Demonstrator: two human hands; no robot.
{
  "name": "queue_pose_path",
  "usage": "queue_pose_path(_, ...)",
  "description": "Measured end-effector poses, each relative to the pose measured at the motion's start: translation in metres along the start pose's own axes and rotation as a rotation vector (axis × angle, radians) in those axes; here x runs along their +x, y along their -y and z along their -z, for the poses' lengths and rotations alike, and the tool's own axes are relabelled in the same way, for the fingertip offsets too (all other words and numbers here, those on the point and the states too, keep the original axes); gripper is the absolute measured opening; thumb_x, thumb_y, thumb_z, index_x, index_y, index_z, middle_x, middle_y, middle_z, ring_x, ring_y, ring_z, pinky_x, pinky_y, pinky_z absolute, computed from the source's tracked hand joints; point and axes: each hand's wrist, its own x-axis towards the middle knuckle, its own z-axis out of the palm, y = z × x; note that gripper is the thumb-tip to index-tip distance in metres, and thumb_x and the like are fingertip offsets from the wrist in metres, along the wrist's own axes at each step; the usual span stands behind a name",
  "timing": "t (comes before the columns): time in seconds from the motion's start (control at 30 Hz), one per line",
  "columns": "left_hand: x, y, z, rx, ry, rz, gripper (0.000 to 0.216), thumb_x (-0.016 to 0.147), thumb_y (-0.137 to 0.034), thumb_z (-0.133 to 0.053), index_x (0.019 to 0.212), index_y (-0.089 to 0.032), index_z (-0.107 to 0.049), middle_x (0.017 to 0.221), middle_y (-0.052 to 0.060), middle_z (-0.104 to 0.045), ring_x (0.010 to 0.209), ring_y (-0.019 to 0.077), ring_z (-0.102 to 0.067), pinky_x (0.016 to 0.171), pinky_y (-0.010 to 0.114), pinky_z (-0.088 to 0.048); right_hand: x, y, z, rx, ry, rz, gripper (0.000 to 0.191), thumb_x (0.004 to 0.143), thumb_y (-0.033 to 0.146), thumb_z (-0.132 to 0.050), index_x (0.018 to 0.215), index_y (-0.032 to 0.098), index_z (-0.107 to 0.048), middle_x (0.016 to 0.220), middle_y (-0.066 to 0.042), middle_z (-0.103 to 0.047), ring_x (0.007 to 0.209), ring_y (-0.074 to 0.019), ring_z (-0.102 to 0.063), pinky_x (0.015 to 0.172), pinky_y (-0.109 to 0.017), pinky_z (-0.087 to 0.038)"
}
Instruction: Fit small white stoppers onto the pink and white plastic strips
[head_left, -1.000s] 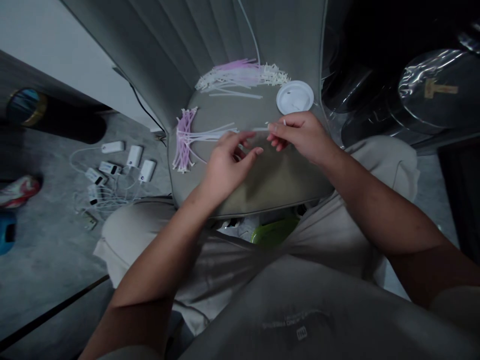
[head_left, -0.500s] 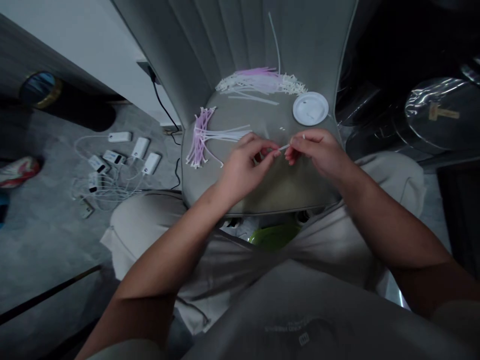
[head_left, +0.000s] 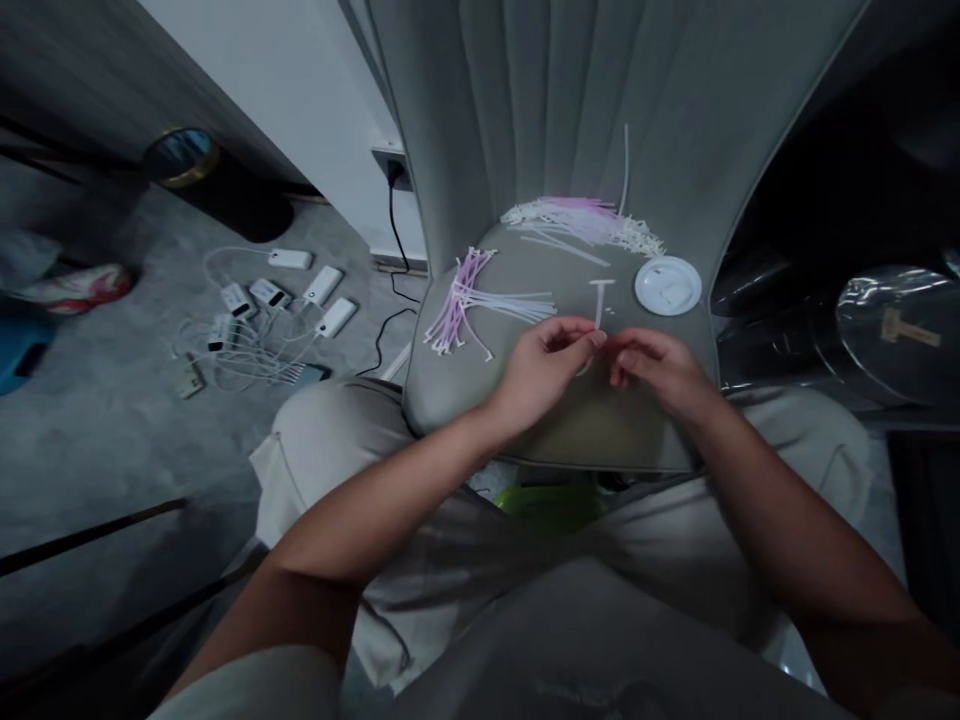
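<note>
My left hand (head_left: 551,365) pinches a thin white strip (head_left: 600,305) between thumb and forefinger. The strip stands up from the fingertips, with a short crossbar at its top like a T. Beside those fingertips is my right hand (head_left: 660,370), its fingers loosely bent and apart, with nothing visible between them. To the left, on the grey chair seat (head_left: 450,385), white strips (head_left: 510,303) lie across a bundle of pink strips (head_left: 459,300) with small white ends. Behind the hands lies a larger heap of white and pink strips (head_left: 585,220).
A round white dish (head_left: 667,287) sits on the seat's right side. One strip (head_left: 625,165) leans against the chair back (head_left: 570,100). White power banks (head_left: 322,287) and tangled cables lie on the floor at left, near a black cylindrical bin (head_left: 240,195). Clear-lidded containers (head_left: 892,310) stand at right.
The view has shifted, so the chair appears further right and lower. The strip lay between both hands; now the left holds it upright and the right fingers have come off it.
</note>
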Motion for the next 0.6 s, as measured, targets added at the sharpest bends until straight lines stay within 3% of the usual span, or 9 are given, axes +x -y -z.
queue_pose_path(0.13, -0.005, 0.002, -0.003, -0.038, 0.010, 0.001, 0.028, 0.073, -0.035, -0.083, 0.088, -0.017, -0.069, 0.074, -0.002, -0.068, 0.067, 0.0084, -0.060, 0.065, 0.023, -0.047, -0.002, 0.003, -0.008, -0.091, 0.115, -0.089, 0.038, 0.065, 0.047, -0.087, 0.085, 0.018, -0.074, 0.059, 0.003, -0.061, 0.048, -0.0103, -0.050, 0.046, -0.023, -0.037)
queue_pose_path(0.3, -0.007, 0.005, -0.007, -0.038, 0.007, -0.013, 0.027, 0.071, -0.032, -0.084, 0.088, -0.017, -0.070, 0.074, -0.002, -0.068, 0.065, 0.0086, -0.059, 0.064, 0.024, -0.047, -0.007, 0.008, -0.013, -0.143, 0.164, -0.114, 0.031, 0.062, 0.043, -0.088, 0.070, 0.018, -0.072, 0.057, 0.004, -0.059, 0.049, -0.0096, -0.048, 0.048, -0.024, -0.037)
queue_pose_path(0.43, -0.004, 0.009, -0.005, -0.048, -0.004, -0.033, 0.028, 0.071, -0.030, -0.083, 0.092, -0.017, -0.069, 0.077, -0.002, -0.068, 0.070, 0.0088, -0.061, 0.071, 0.024, -0.049, -0.012, 0.007, -0.017, -0.144, 0.111, -0.070, 0.030, 0.062, 0.041, -0.089, 0.063, 0.019, -0.069, 0.056, 0.004, -0.057, 0.050, -0.0101, -0.048, 0.050, -0.025, -0.037)
queue_pose_path(0.6, -0.002, 0.016, -0.006, -0.053, 0.067, -0.031, 0.025, 0.072, -0.026, -0.082, 0.092, -0.017, -0.071, 0.078, 0.000, -0.072, 0.075, 0.0122, -0.065, 0.079, 0.029, -0.051, -0.016, 0.005, -0.010, -0.099, -0.056, 0.022, 0.028, 0.066, 0.043, -0.086, 0.071, 0.021, -0.069, 0.065, 0.002, -0.063, 0.050, -0.0101, -0.048, 0.050, -0.026, -0.036)
